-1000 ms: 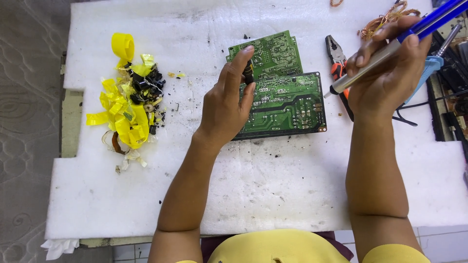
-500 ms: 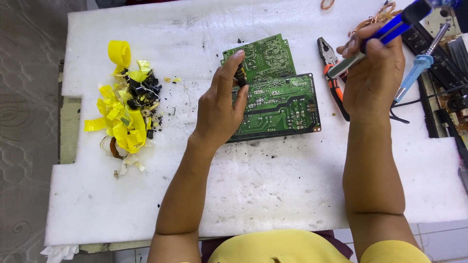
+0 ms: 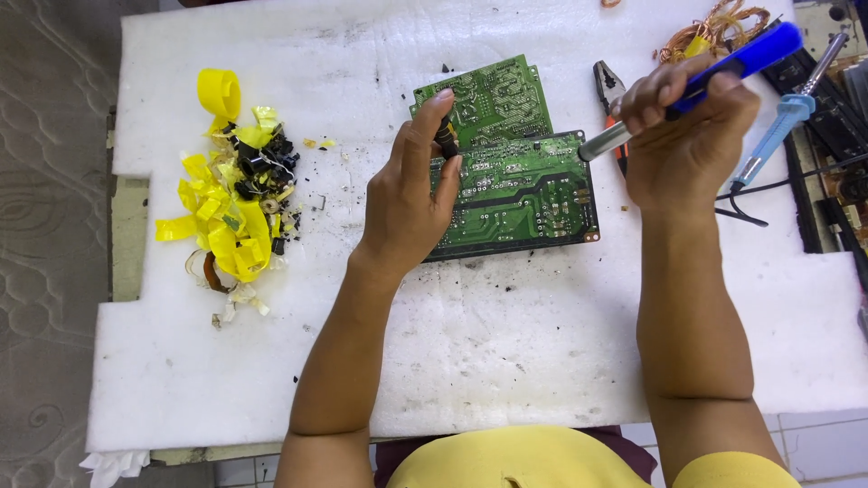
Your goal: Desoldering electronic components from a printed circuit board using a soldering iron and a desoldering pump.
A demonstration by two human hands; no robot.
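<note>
Two green circuit boards lie overlapped on the white foam sheet (image 3: pixel 506 361): a larger near board (image 3: pixel 524 194) and a smaller far board (image 3: pixel 493 95). My left hand (image 3: pixel 411 194) rests on the near board's left edge and pinches a small black component (image 3: pixel 446 137) between thumb and forefinger. My right hand (image 3: pixel 687 136) grips a blue-handled soldering iron (image 3: pixel 723 68), its metal tip (image 3: pixel 592 151) touching the near board's upper right part.
A heap of yellow tape scraps and black parts (image 3: pixel 235 199) lies at the left. Pliers with red-and-black handles (image 3: pixel 608 86), a tangle of copper wire (image 3: pixel 714 23) and a light-blue solder sucker (image 3: pixel 782 113) lie at the upper right, beside a dark tray edge (image 3: pixel 836 117).
My right hand has brought the soldering iron down and left until its tip meets the near board. My left hand stays on the board's left edge with the black component.
</note>
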